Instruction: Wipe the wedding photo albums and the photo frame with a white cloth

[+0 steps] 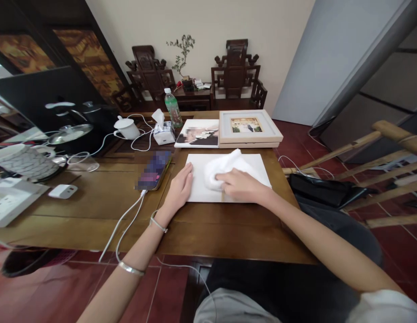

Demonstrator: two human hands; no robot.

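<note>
A flat white panel (198, 190) lies on the wooden table in front of me. My right hand (240, 185) presses a bunched white cloth (215, 172) onto it, fingers closed on the cloth. At the panel's left edge rests my left hand (181, 184), its fingers held together along that edge. Behind the panel are a photo print (199, 134) and a pale framed photo (250, 114), side by side.
Left of the panel lies a phone (153, 170) with a white cable. Further back stand a tissue box (164, 134), a green-labelled bottle (173, 107) and a lidded white cup (127, 128). A power strip (13, 199) and charger (63, 191) sit far left.
</note>
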